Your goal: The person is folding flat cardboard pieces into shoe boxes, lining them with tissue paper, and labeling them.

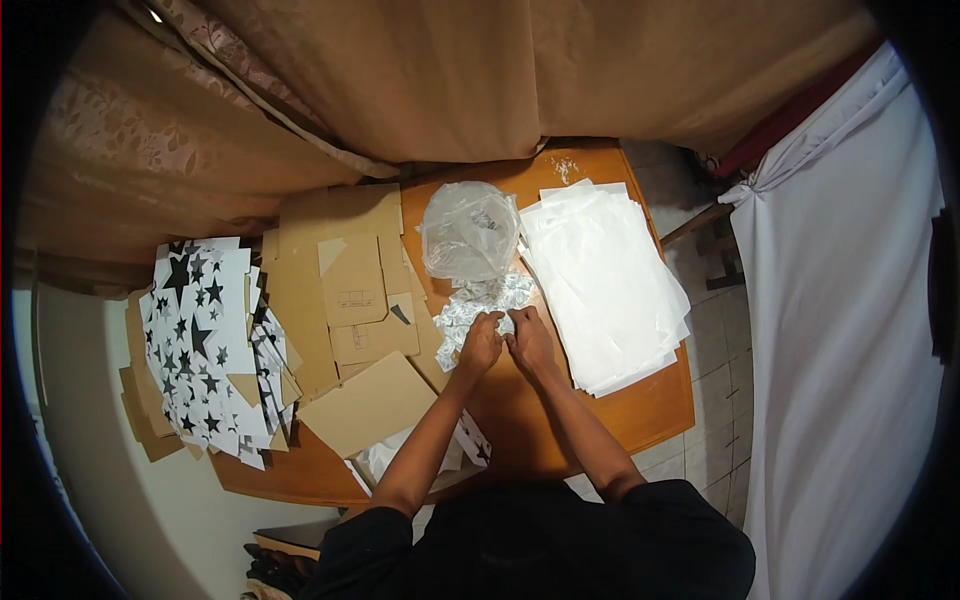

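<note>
My left hand (pixel 482 342) and my right hand (pixel 530 343) are close together at the near edge of a pile of small, crinkled white-and-silver pieces (pixel 462 312). The fingers of both hands are bent and pinched, with a bit of whitish material showing between them. Too small to make out is what exactly they grip. Just beyond the pile stands a clear plastic bag (pixel 466 232), crumpled and puffed out, with dark print on one side. To the right of my right hand lies a thick, uneven stack of white paper sheets (pixel 607 290).
Flattened brown cardboard (pixel 305 290) covers the table's left part. Farther left are white sheets with black stars (pixel 195 340). A loose cardboard piece (pixel 370 405) lies beside my left forearm. White scraps (pixel 565 168) dot the wooden table's (pixel 640 425) far edge. Brown curtains (pixel 430 80) hang behind.
</note>
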A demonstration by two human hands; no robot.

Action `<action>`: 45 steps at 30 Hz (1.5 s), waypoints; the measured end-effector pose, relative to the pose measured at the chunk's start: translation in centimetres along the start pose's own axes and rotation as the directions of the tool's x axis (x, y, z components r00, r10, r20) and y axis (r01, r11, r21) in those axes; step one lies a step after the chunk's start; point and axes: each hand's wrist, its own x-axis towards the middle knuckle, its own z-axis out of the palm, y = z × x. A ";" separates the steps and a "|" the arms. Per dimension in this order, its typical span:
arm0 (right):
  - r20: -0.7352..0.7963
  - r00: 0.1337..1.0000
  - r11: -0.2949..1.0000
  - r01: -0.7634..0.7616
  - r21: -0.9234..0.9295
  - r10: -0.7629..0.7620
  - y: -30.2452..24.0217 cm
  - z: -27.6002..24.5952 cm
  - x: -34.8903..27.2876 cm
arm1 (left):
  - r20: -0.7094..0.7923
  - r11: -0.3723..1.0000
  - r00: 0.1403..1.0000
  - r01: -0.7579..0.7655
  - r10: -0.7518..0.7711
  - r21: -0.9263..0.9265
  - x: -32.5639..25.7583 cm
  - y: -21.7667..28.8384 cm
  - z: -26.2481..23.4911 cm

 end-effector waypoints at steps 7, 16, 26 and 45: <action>-0.085 0.995 0.998 0.056 0.043 -0.052 -0.2 0.5 0.6 | -0.059 0.997 0.996 -0.072 0.072 0.008 0.1 -0.2 0.2; -0.084 0.995 0.924 -0.013 0.383 0.048 -3.4 -2.3 -2.3 | -0.020 0.999 0.999 0.039 -0.038 0.035 -1.0 6.4 -5.4; 0.190 0.978 0.744 -0.060 0.665 -0.091 -10.2 -1.0 -8.7 | -0.191 0.978 0.971 0.108 -0.142 -0.181 -12.3 9.8 -11.9; 0.382 0.833 0.913 0.326 0.245 -0.399 -16.4 6.7 -17.6 | -0.364 0.968 0.906 0.248 -0.217 0.040 -30.8 5.0 -17.9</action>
